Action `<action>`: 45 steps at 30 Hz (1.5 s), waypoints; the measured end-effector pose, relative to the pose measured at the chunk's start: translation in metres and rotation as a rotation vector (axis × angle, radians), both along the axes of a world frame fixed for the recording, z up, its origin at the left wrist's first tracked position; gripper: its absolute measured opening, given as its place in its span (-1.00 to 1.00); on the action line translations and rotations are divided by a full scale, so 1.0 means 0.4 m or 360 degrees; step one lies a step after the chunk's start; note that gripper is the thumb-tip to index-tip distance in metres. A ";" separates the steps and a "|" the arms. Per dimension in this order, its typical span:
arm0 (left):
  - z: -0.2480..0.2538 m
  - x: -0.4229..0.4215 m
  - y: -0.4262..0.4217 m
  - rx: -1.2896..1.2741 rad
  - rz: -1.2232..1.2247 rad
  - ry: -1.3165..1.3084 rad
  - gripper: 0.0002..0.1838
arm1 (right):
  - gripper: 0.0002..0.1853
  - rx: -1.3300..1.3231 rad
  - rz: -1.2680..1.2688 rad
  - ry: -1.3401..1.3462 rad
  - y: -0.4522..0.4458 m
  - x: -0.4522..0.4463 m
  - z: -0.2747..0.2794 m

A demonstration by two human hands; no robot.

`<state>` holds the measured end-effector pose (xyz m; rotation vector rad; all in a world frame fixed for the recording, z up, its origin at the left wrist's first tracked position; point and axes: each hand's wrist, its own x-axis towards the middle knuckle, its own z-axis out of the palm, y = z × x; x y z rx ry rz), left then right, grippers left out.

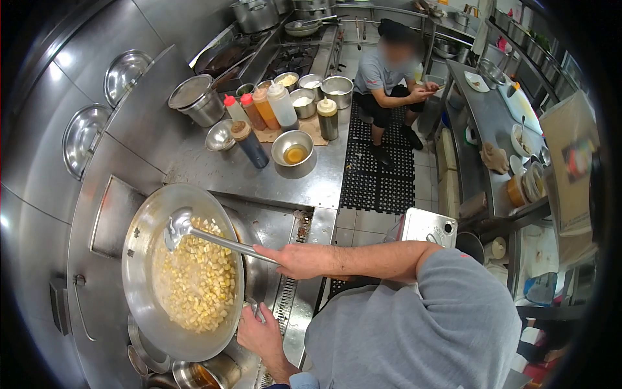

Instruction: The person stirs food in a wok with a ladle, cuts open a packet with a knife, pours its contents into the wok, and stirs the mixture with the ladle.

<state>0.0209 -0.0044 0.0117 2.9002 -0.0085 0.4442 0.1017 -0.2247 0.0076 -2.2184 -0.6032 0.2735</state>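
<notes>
A large steel wok (139, 305) holds many small pale-yellow cubes in cloudy liquid, and it looks tilted. My right hand (298, 260) is closed round the long handle of a ladle (178, 228). The ladle's bowl rests inside the wok, near its far side, above the cubes. Lower down, my left hand (260, 334) is closed at the wok's metal loop handle (256, 309), at the near rim. Some of its fingers are hidden.
Beyond the wok, a steel counter (285, 185) carries several squeeze bottles (280, 104), a bowl of amber liquid (295, 153) and other pots. A co-worker (392, 84) sits near the black floor mat (379, 175). On the right stands a prep counter (476, 113) with dishes.
</notes>
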 end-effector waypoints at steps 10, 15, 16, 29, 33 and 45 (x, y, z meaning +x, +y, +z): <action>-0.002 0.011 0.006 -0.0057 -0.0047 -0.0100 -0.72 | -0.15 0.0071 -0.0056 -0.0019 0.006 0.012 0.006; 0.006 0.007 0.002 -0.0216 -0.0059 -0.0240 -0.69 | -0.16 0.0510 -0.0101 0.0808 -0.012 0.057 0.047; 0.007 0.004 0.002 -0.0211 -0.0066 -0.0252 -0.69 | -0.15 0.0626 -0.0107 0.0885 -0.002 0.068 0.067; -0.022 -0.002 -0.002 -0.0214 -0.0041 -0.0360 -0.69 | -0.49 0.0030 0.0474 0.0396 0.344 0.441 0.143; -0.027 0.003 0.008 -0.0189 -0.0039 -0.0362 -0.70 | -0.47 -0.0251 0.0572 0.0333 0.307 0.354 0.144; -0.006 -0.004 0.005 0.0098 -0.0116 -0.0120 -0.72 | -0.75 0.1134 -0.0389 -0.0123 -0.043 -0.006 0.231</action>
